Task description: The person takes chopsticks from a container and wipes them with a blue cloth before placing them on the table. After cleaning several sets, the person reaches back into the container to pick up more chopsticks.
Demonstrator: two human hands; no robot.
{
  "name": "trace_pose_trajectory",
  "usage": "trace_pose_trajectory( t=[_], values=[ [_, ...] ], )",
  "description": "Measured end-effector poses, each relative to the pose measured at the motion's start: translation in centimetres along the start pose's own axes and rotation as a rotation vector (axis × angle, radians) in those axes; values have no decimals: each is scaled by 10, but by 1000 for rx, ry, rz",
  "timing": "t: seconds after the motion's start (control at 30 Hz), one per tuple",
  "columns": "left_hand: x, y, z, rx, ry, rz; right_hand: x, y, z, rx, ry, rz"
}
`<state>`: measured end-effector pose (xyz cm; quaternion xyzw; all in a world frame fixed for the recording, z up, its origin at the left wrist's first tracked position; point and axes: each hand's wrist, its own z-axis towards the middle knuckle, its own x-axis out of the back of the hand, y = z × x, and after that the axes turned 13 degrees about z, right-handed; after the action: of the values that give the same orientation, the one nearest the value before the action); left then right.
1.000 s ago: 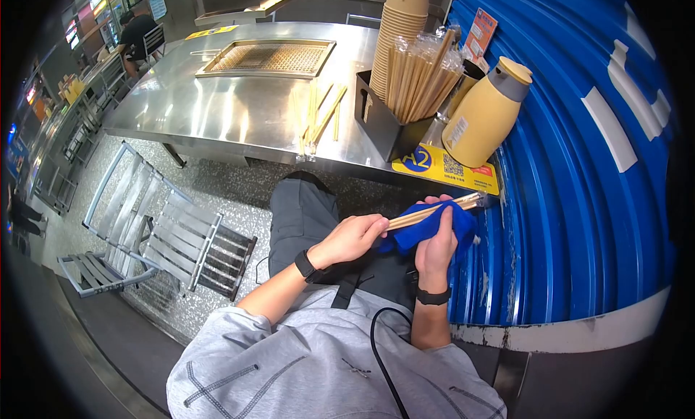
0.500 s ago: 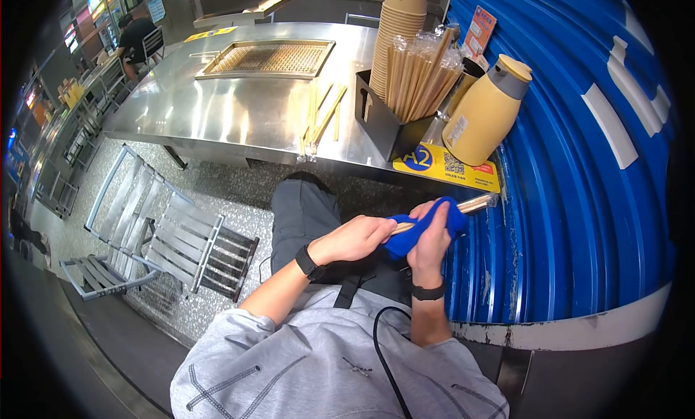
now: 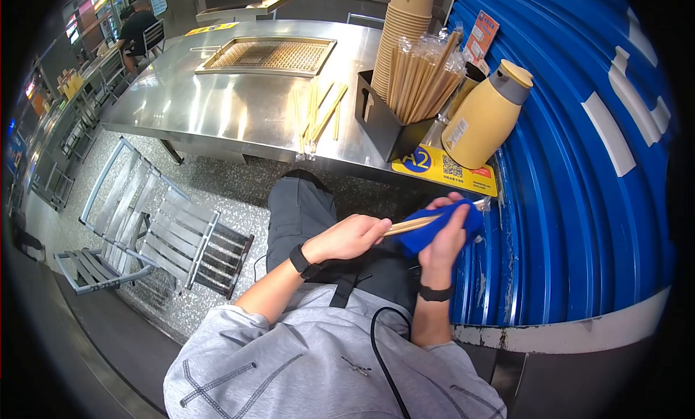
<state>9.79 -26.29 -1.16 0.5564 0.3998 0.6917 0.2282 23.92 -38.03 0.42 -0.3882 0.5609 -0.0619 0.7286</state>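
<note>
My left hand [image 3: 349,237] is closed around one end of a few wooden chopsticks [image 3: 411,224], held in front of my lap. Around their other end my right hand [image 3: 444,239] presses a blue cloth [image 3: 420,236], thumb on the near side and fingers behind. A shiny piece of clear wrapper pokes out past the cloth on the right. Bare wood shows between the two hands. More chopsticks [image 3: 316,119] lie loose on the steel table [image 3: 217,104] beyond my knees, some with wrapper at their near ends.
A black caddy [image 3: 376,122] holds wrapped chopsticks [image 3: 420,75] and stacked paper cups [image 3: 402,39]. Beside it stand a yellow jug [image 3: 486,119] and the blue corrugated wall [image 3: 565,202]. A grill grate [image 3: 268,56] is set in the table. Folding chairs [image 3: 174,231] stand left; a person [image 3: 135,35] sits far off.
My right hand and the blue cloth have slid right along the chopsticks, toward their wrapped end. More bare wood shows between my hands. My left hand stays nearly in place.
</note>
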Motion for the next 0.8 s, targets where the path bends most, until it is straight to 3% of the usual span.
trace_pose_trajectory(
  t=[0.1,0.17,0.37,0.43,0.5,0.63,0.8],
  values=[
    [-3,6,7,5,8,-67,3,37,-23,-113,-114,-116],
    [-2,7,8,41,-5,-118,7,58,-34,-75,-175,-71],
    [3,4,5,15,-98,-260,15,36,-23,-116,-347,-167],
    [4,9,4,-14,-106,-256,19,31,-14,21,-435,-222],
    [1,12,4,-57,-70,-194,17,16,-9,-2,-415,-269],
    [-2,5,-3,-59,-21,-62,11,-20,9,18,-39,-119],
    [1,6,0,0,-39,-24,6,-15,0,8,2,-102]
  ],
)
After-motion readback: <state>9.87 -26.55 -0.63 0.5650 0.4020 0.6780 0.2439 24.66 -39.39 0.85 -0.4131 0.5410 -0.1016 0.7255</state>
